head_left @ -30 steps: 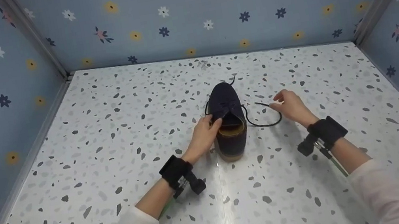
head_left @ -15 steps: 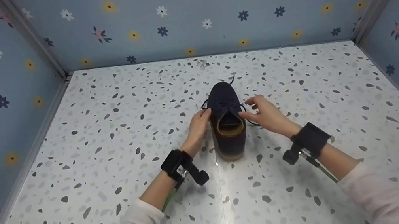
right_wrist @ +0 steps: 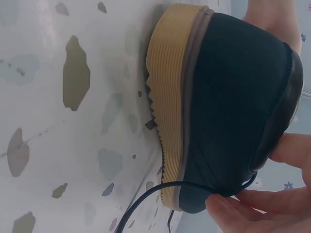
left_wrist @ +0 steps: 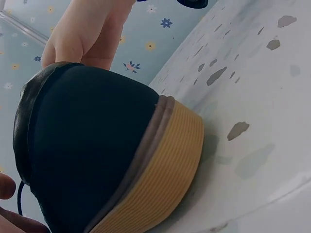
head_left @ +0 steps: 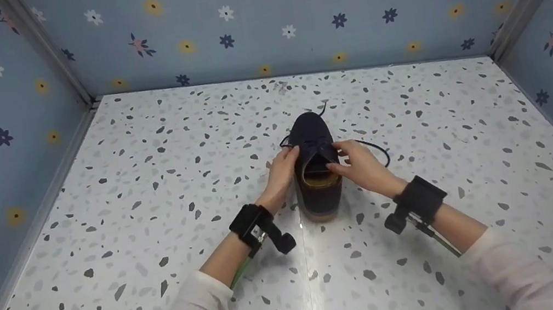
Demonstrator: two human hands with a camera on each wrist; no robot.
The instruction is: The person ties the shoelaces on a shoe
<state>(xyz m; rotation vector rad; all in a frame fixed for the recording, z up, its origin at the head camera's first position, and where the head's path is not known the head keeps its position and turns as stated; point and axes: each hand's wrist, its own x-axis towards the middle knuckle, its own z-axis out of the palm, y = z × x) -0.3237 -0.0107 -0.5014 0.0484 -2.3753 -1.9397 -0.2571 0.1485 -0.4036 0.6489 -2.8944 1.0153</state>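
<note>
A dark navy lace-up shoe (head_left: 309,129) with a tan ribbed sole (right_wrist: 167,58) stands upright, toe pointing away. My left hand (head_left: 281,173) holds its left side near the lacing, thumb over the upper edge; its fingertips are only partly visible in the left wrist view. On the opposite side, my right hand (head_left: 366,167) pinches the upper, with the thumb at the collar and a fingertip against the shoelace (right_wrist: 160,185) by the eyelets. The lace's right length curves out past the hand over the surface. Another lace end (head_left: 323,108) lies beyond the toe.
The shoe sits on a white speckled surface (head_left: 187,152), with a seam running toward me. Blue flowered panels (head_left: 254,14) enclose the back and both sides. Each wrist wears a black strap (head_left: 422,199) with a camera.
My right hand has come left from the loose lace end to the shoe's right side and has hold of its upper. My left hand has shifted slightly forward along the left side.
</note>
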